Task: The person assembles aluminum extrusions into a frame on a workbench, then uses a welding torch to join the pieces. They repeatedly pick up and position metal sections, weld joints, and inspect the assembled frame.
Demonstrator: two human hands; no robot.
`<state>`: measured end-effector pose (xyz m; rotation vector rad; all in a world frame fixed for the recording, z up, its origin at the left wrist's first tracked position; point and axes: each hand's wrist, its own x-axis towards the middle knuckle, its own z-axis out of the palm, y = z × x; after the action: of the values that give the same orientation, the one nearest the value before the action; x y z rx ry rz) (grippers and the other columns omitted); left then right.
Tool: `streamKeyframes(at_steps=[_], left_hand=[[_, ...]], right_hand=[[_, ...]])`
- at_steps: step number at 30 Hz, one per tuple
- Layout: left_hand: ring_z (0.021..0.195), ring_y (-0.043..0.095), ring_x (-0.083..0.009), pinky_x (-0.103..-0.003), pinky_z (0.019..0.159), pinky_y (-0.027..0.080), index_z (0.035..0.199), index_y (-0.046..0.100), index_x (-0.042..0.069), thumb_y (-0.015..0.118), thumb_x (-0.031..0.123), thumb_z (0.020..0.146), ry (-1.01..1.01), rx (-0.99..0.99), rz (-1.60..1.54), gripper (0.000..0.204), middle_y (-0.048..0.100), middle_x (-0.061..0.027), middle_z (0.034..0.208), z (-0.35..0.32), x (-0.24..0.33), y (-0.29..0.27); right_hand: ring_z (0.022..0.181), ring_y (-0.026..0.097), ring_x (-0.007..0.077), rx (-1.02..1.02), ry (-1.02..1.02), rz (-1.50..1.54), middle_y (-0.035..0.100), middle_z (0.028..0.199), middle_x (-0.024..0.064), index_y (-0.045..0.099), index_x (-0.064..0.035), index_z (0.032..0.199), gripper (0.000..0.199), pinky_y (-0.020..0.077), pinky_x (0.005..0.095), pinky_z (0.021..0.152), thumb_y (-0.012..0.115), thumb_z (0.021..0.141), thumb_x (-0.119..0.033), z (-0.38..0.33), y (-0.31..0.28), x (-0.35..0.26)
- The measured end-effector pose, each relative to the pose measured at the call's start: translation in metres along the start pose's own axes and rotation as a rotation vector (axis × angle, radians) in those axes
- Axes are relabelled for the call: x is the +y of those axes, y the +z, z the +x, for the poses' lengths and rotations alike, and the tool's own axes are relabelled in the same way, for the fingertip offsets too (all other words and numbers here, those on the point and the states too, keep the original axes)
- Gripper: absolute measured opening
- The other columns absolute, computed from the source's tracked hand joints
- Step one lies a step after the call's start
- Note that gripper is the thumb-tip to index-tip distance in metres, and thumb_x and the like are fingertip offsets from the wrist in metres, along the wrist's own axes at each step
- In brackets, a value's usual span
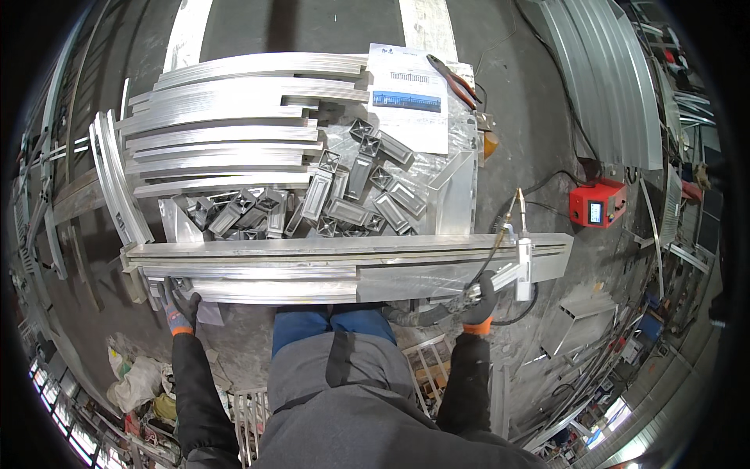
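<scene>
At the left end of a long aluminium profile (273, 286), my gloved left hand (180, 310) has its thumb and fingers around a small metal block (181, 283). The glove partly covers that block. The profile lies along the near side of a long metal rail (336, 248). My gloved right hand (481, 300) is closed on the slanted handle of a silver pistol-shaped tool (524, 270), near the rail's right end. A slim nozzle on the tool points away from me, and a dark hose is by its handle. Several short metal brackets (316, 195) lie heaped beyond the rail.
Several long aluminium profiles (226, 102) are laid side by side on the far left. Pliers (455, 81) rest on a printed sheet (408, 129). A red box with a small screen (597, 204) stands at the right, its cable trailing nearby. Large metal sheets (605, 82) lie beyond.
</scene>
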<state>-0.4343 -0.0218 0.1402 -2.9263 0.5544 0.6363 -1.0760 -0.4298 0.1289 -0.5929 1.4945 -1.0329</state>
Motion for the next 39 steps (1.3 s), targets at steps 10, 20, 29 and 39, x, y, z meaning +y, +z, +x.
streamKeyframes(at_steps=[10, 20, 29, 39], left_hand=[[0.143, 0.048, -0.0439, -0.046, 0.120, 0.042, 0.156, 0.044, -0.002, 0.097, 0.027, 0.064, 0.045, 0.053, -0.291, 0.110, 0.051, -0.0264, 0.154, 0.003, -0.008, 0.007], [0.145, 0.045, -0.0458, -0.050, 0.118, 0.045, 0.157, 0.045, 0.016, 0.096, 0.030, 0.063, -0.084, 0.130, -0.278, 0.108, 0.035, -0.0214, 0.167, -0.026, 0.026, -0.017], [0.131, 0.056, -0.0401, -0.051, 0.107, 0.047, 0.163, 0.042, 0.020, 0.087, 0.036, 0.077, 0.024, 0.148, -0.502, 0.098, 0.032, -0.0142, 0.171, -0.030, 0.021, -0.010], [0.093, 0.052, -0.0306, -0.045, 0.089, 0.045, 0.168, 0.032, 0.030, 0.071, 0.036, 0.090, -0.113, 0.193, -0.264, 0.087, 0.035, -0.0009, 0.172, -0.013, 0.035, -0.015]], right_hand=[[0.088, 0.072, 0.0326, -0.722, -0.765, -1.363, 0.072, 0.098, 0.0228, 0.069, 0.0063, 0.124, 0.034, 0.0573, 0.0449, 0.082, 0.064, 0.096, -0.012, -0.055, 0.068, -0.037], [0.068, 0.069, 0.0277, -0.977, 0.205, -0.052, 0.062, 0.103, 0.0153, 0.048, -0.0100, 0.149, 0.076, 0.0566, 0.0377, 0.056, 0.075, 0.094, -0.055, -0.157, 0.224, -0.071], [0.063, 0.062, 0.0246, -1.048, 0.579, -0.349, 0.061, 0.099, 0.0146, 0.045, -0.0078, 0.152, 0.082, 0.0495, 0.0374, 0.051, 0.073, 0.094, -0.058, -0.241, 0.342, -0.086], [0.070, 0.070, 0.0384, -1.241, 0.739, -0.424, 0.061, 0.116, 0.0258, 0.048, -0.0054, 0.145, 0.079, 0.0611, 0.0449, 0.053, 0.072, 0.094, -0.060, -0.344, 0.433, -0.043]])
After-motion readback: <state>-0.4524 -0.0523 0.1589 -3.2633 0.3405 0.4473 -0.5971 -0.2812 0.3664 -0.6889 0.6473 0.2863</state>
